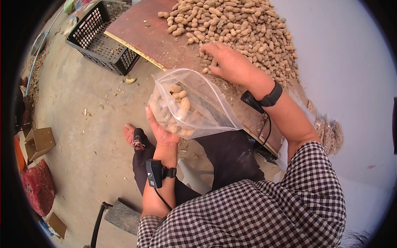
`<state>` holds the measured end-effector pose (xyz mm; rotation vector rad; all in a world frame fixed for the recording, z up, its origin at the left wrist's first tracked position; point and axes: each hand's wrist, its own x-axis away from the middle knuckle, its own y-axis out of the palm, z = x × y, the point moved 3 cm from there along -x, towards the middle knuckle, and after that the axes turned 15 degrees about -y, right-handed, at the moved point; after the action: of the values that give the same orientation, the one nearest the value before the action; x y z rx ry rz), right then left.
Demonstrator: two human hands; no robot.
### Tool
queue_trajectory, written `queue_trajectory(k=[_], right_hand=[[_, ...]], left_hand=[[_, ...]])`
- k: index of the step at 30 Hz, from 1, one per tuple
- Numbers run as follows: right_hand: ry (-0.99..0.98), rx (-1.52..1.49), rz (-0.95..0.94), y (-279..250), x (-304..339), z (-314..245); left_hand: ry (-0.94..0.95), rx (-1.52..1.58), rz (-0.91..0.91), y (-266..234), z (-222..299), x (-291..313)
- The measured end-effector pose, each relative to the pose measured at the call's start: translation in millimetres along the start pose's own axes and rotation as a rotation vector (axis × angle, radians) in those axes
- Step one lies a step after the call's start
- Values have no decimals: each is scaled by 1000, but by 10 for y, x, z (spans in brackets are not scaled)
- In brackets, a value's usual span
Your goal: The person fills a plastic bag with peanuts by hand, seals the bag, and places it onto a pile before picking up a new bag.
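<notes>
My left hand (160, 129) is closed around the lower left side of a clear zip plastic bag (211, 108), the fingers partly hidden behind it. Several peanuts (184, 106) in their shells lie in the bottom of the bag, and its mouth gapes toward the upper right. At the near left edge of a large peanut pile (244, 33), my right hand (227, 62) reaches down to the reddish-brown table (142, 25). Its fingers are bent and apart from the thumb, with a few loose peanuts lying beside and under them.
A black plastic crate (103, 45) stands on the floor beyond the table's left edge. Filled clear bags (329, 134) sit by the white wall at right. At far left are a cardboard box (39, 142) and a red mesh sack (38, 186). A stool (194, 177) shows below my legs.
</notes>
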<state>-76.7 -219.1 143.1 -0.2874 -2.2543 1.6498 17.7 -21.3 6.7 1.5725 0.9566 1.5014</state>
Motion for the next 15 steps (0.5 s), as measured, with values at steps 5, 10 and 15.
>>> queue_trajectory(k=[5,10,15], right_hand=[[-25,-69,153,-44,15,118],[-120,3,258,-92,-115,87],[-121,168,18,19,-256,136]], left_hand=[[-2,14,0,-52,-4,-22],[-9,21,-14,-68,-7,-29],[-10,60,-40,-69,7,-25]])
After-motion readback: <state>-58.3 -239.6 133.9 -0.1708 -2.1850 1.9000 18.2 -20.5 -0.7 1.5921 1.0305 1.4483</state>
